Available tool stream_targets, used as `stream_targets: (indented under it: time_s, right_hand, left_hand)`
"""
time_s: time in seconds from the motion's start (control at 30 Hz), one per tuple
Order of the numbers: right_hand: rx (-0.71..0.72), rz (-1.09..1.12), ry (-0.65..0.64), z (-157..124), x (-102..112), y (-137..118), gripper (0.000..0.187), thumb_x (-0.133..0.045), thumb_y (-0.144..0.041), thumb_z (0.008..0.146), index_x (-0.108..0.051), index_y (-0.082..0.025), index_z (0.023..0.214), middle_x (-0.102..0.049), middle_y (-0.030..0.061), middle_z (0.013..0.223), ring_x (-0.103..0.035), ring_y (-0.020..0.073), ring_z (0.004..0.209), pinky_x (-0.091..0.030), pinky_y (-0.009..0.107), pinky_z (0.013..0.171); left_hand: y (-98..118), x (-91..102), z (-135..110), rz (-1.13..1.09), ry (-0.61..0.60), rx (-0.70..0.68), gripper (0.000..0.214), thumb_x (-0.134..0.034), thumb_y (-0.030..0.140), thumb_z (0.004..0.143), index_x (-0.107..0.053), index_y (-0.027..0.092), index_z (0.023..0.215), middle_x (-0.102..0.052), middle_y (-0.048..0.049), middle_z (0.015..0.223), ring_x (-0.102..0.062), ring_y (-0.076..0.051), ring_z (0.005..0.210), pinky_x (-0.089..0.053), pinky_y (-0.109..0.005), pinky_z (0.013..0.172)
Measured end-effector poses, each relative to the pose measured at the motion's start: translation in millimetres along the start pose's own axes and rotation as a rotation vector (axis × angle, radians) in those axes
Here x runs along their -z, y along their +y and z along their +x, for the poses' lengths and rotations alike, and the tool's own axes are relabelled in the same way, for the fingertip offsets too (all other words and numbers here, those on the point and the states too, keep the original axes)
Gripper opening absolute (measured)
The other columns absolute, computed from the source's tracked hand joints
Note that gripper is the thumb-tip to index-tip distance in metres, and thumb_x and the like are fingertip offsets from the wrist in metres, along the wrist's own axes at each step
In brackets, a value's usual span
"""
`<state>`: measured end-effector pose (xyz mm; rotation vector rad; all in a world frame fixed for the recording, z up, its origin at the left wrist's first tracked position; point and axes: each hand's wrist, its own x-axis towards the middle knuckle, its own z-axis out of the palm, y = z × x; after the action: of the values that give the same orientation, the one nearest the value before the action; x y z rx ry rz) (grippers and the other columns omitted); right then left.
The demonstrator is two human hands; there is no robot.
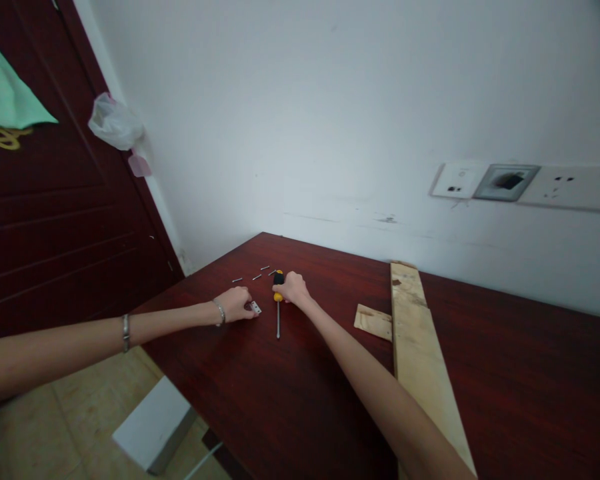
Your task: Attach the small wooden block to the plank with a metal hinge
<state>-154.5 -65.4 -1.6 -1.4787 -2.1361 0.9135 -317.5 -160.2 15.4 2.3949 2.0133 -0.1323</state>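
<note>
A: What has the right hand (294, 288) got?

B: The screwdriver (279, 298). The fingers are curled in around the black-and-yellow handle, and the shaft points back toward the person. I can't tell whether the tool is resting on the surface (250, 387) or slightly lifted.

A: And the left hand (234, 304)?

B: Nearly closed, palm down, with thumb and finger pinching a small metal plate (256, 307) that has holes in it. The plate sits low, just left of the screwdriver's shaft.

A: Which step would you call this?

B: Handling the tool and the plate, I'd judge; the screw tip isn't against anything but perhaps the surface. The next move calls for a sure grip on the handle and a light pinch on the plate.

A: What lies further out?

B: Four loose screws (237, 280), scattered just beyond the hands, one of them right beside the handle. Off to the right, a short board (373, 323) meets the edge of a long board (417, 333), whose near end the right forearm crosses.

A: Past the edge?

B: A white box (150, 427), down by the floor (55, 440).
</note>
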Motion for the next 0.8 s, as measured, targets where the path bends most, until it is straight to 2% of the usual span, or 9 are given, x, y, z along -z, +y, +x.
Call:
stream_targets:
  time_s: [0.13, 0.47, 0.67, 0.8]
  right_hand:
    - [0.012, 0.025, -0.007, 0.5, -0.8, 2.6, 0.029, -0.063, -0.033, 0.07, -0.068, -0.008, 0.086, -0.072, 0.0146, 0.079, -0.063, 0.014, 0.045, -0.044, 0.017, 0.036]
    - [0.071, 0.049, -0.019, -0.5, 2.7, 3.6, 0.039, -0.064, -0.047, 0.07, -0.067, -0.009, 0.076, -0.07, 0.014, 0.07, -0.061, 0.0158, 0.04, -0.045, 0.021, 0.036]
    - [0.106, 0.067, -0.005, 0.1, 4.4, 6.2, 0.032, -0.055, -0.041, 0.078, -0.066, -0.01, 0.075, -0.07, 0.012, 0.067, -0.06, 0.0141, 0.037, -0.045, 0.021, 0.038]
    - [0.143, 0.083, -0.005, -3.1, 10.0, 4.0, 0.032, -0.052, -0.039, 0.08, -0.066, -0.011, 0.074, -0.069, 0.0115, 0.064, -0.058, 0.0136, 0.035, -0.046, 0.022, 0.039]
  left_hand:
    - [1.1, 0.7, 1.3, 0.018, -0.05, 0.055, 0.034, -0.059, 0.047, 0.074, -0.067, 0.015, 0.066, -0.064, -0.0079, 0.074, -0.059, -0.018, 0.065, -0.037, -0.023, 0.055]
    - [9.0, 6.7, 3.9, 0.044, -0.137, 0.124, 0.03, -0.058, 0.044, 0.076, -0.067, 0.016, 0.071, -0.068, -0.0109, 0.08, -0.064, -0.024, 0.074, -0.042, -0.026, 0.06]
    - [15.9, 15.9, 1.8, 0.032, -0.147, 0.179, 0.031, -0.059, 0.045, 0.072, -0.064, 0.016, 0.065, -0.067, -0.0106, 0.073, -0.064, -0.025, 0.072, -0.042, -0.026, 0.058]
    - [18.8, 17.3, 2.9, 0.044, -0.144, 0.19, 0.026, -0.058, 0.04, 0.07, -0.065, 0.015, 0.065, -0.068, -0.0114, 0.074, -0.065, -0.026, 0.074, -0.044, -0.027, 0.059]
